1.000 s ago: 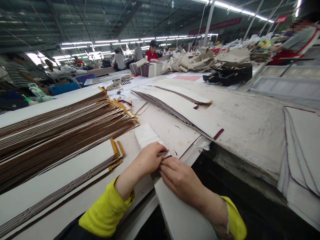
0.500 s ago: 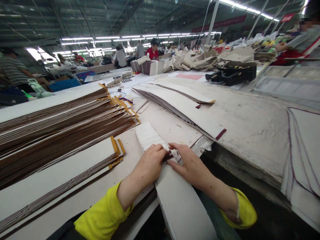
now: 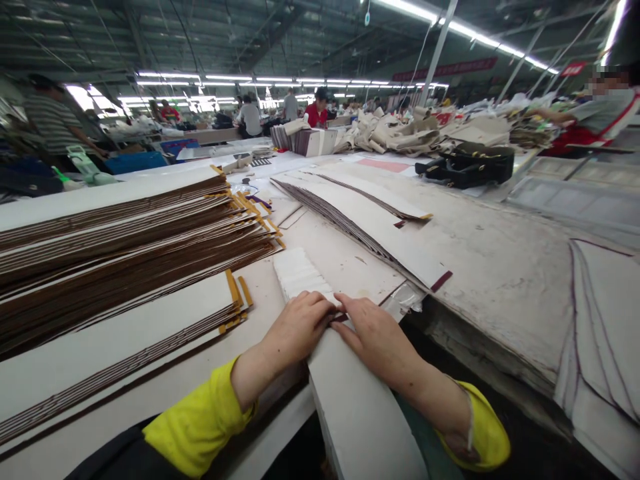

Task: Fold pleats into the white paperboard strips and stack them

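Observation:
A long off-white strip (image 3: 363, 407) runs from the bottom edge up to my hands, with a bit of dark maroon edging (image 3: 341, 318) showing at its far end. My left hand (image 3: 300, 327) is closed at that end, its fingers pressed together on the edging. Opposite it, my right hand (image 3: 377, 337) grips the same end, thumb on the near side and fingers on the far side. The fingertips of both hands nearly meet, and what lies under them is partly hidden. Just beyond, a white padded piece with a ridged surface (image 3: 296, 270) lies on the table.
Stacks of white strips with brown edges and yellow end tabs (image 3: 125, 267) fill the left. A fanned stack of strips with maroon ends (image 3: 360, 220) lies ahead. Black bags (image 3: 467, 163) sit farther back. Purple-edged panels (image 3: 607, 320) hang at right. Several people work beyond.
My right hand's fingers have come in closer to my left hand, over the maroon edging. The camera view has shifted slightly; the strip stays in about the same place.

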The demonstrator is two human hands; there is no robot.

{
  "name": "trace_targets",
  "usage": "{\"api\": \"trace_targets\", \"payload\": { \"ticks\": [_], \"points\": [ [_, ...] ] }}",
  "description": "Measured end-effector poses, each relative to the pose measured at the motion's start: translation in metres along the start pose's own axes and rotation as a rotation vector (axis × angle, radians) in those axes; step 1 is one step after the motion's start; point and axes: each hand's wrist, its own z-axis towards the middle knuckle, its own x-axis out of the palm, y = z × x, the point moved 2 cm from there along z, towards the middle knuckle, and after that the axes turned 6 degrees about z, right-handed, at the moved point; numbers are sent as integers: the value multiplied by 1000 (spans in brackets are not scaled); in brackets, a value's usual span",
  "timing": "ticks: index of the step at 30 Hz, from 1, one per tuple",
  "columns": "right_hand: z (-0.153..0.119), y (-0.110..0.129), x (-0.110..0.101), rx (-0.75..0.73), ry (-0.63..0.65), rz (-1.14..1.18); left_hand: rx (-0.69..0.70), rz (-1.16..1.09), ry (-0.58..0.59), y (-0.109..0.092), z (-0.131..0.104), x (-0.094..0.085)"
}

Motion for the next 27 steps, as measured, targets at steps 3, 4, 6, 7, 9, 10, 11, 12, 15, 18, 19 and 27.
{"api": "trace_targets", "payload": {
  "ticks": [3,4,6,7,9,10,11,12,15,18,19,27],
  "points": [
    [1,1,-2,-8,30,-34,-68,-27,-10,10,-13,-7],
    [2,2,-3,-11,46,-35,-94,-52,-15,13,-18,-10],
    [5,2,-4,-19,85,-23,-140,-115,-22,18,-28,-13],
    [7,3,-4,-23,104,-12,-157,-148,-24,19,-31,-14],
    [12,4,-4,-33,141,23,-180,-199,-27,20,-35,-14],
    [14,5,-4,-43,159,47,-186,-215,-29,20,-36,-13],
    [17,5,-4,-56,175,76,-188,-227,-32,21,-36,-12],
    [19,5,-3,-69,191,108,-187,-237,-38,21,-36,-11],
    [25,5,-2,-104,243,198,-174,-257,-56,22,-35,-9],
    [30,4,-3,-133,305,246,-150,-252,-58,23,-35,-7],
    [31,4,-3,-145,320,252,-142,-245,-58,23,-36,-7],
    [20,11,3,-267,264,58,-82,26,-19,15,-44,-4]
  ]
}}
